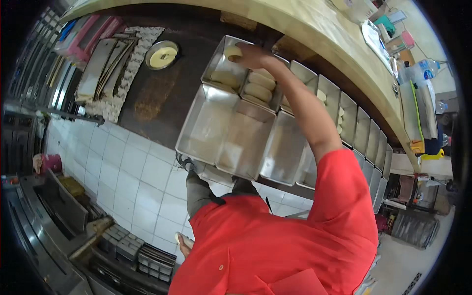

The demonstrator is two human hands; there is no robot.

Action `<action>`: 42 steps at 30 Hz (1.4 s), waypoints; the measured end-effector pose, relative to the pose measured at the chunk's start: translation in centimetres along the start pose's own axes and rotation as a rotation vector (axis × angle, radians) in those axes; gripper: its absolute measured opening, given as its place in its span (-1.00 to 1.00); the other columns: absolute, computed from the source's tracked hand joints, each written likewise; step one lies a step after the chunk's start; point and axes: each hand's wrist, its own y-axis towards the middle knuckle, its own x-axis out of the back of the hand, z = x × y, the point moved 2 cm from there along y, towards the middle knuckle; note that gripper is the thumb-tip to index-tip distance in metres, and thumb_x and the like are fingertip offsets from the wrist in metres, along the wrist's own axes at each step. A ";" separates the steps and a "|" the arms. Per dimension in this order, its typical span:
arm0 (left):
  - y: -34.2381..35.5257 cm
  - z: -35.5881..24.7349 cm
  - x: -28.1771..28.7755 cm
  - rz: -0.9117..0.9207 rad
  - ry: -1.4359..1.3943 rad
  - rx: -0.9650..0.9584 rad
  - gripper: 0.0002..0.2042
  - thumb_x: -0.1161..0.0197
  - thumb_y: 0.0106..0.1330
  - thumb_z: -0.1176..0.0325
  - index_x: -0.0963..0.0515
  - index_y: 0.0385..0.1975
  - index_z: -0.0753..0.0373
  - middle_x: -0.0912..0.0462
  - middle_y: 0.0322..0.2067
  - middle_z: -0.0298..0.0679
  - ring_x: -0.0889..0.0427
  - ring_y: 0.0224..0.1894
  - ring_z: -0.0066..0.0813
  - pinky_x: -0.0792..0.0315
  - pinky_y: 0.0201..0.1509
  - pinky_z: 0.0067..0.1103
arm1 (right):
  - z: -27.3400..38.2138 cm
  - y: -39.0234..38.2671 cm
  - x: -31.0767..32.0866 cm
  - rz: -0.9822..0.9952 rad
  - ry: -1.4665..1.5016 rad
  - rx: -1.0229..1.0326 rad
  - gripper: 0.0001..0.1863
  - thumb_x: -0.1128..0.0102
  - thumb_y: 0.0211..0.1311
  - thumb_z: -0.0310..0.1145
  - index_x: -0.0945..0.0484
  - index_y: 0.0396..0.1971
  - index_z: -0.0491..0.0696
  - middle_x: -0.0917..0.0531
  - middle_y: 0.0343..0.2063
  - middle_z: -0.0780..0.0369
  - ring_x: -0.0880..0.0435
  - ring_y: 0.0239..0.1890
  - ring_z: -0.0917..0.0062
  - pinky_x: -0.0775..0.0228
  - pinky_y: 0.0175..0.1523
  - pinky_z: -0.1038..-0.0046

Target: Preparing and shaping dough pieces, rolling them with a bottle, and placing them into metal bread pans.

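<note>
My right hand [249, 56] reaches into the far end of a metal loaf tin [210, 63] at the far left of the rows. Its fingers close on a pale dough roll [232, 52]; another dough piece [225, 78] lies at the near end of that tin. Several dough rolls [258, 91] sit side by side in the tin to the right. Low beside my red shirt, my left hand [185, 245] is partly hidden, with a small pale lump [177, 238] at its fingertips. Bare metal shows inside the wide nearer tin [204, 123].
A round metal bowl [162, 55] with a pale yellow mass stands on the dark table [152, 93]. Stacked flat sheets [105, 69] lie at the left. A pale wooden counter [314, 24] runs behind the tins. Racks and trays [132, 246] stand at the lower left.
</note>
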 end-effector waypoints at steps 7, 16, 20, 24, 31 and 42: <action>6.5 -17.2 0.3 -0.022 0.435 -0.067 -0.41 -0.33 0.33 -0.26 -0.56 -0.12 0.25 -0.57 -0.38 -0.25 -0.58 -0.35 -0.39 -0.48 -0.24 -0.48 | -5.5 13.6 -9.3 0.271 -0.558 -0.225 -0.38 -0.13 0.44 0.08 -0.57 0.17 -0.19 -0.73 0.09 0.04 -0.73 0.09 0.14 -0.55 0.09 0.04; 10.2 -42.2 -10.6 0.064 0.511 -0.273 -0.47 -0.27 0.46 -0.14 -0.53 0.03 0.28 -0.58 -0.25 -0.27 -0.59 -0.26 -0.48 -0.49 -0.23 -0.58 | -10.4 12.0 -16.9 -0.173 -0.516 -0.348 -0.59 -0.16 0.42 -0.13 -0.50 0.20 0.11 -0.62 0.00 0.05 -0.63 0.04 0.13 -0.41 0.17 0.02; 8.8 -44.9 -15.5 0.077 0.493 -0.324 -0.46 -0.26 0.46 -0.15 -0.51 0.04 0.28 -0.57 -0.26 -0.28 -0.59 -0.29 -0.48 -0.48 -0.26 -0.58 | -7.7 11.8 -18.4 -0.431 -0.593 -0.382 -0.59 -0.13 0.43 -0.15 -0.52 0.22 0.15 -0.61 0.00 0.07 -0.62 0.03 0.20 -0.40 0.16 0.00; 6.7 -43.0 -14.5 0.061 0.418 -0.334 -0.45 -0.26 0.46 -0.16 -0.49 0.03 0.28 -0.57 -0.30 -0.29 -0.58 -0.34 -0.48 -0.47 -0.30 -0.57 | 0.3 13.0 -19.2 -0.417 -0.485 -0.536 -0.55 -0.10 0.47 -0.13 -0.53 0.30 0.19 -0.56 0.17 0.09 -0.61 0.08 0.19 -0.41 0.12 -0.10; 9.4 -37.4 -13.1 0.208 0.510 -0.202 -0.49 -0.25 0.47 -0.15 -0.48 -0.02 0.25 -0.54 -0.37 -0.30 -0.56 -0.44 -0.50 -0.43 -0.41 -0.59 | -6.9 16.1 -26.9 -0.846 -0.432 -1.068 -0.43 -0.01 0.55 -0.05 -0.40 0.42 -0.01 -0.40 0.40 -0.04 -0.53 0.26 0.01 -0.42 0.25 0.05; 1.4 -39.2 -22.3 0.362 0.452 -0.433 -0.49 -0.20 0.51 -0.11 -0.47 0.05 0.29 -0.58 -0.21 -0.21 -0.59 -0.25 -0.46 -0.49 -0.23 -0.54 | -6.6 15.7 -23.8 -0.772 0.227 -1.031 -0.25 0.15 0.55 0.17 -0.23 0.53 -0.02 -0.06 0.54 -0.21 -0.01 0.51 -0.40 -0.07 0.42 -0.37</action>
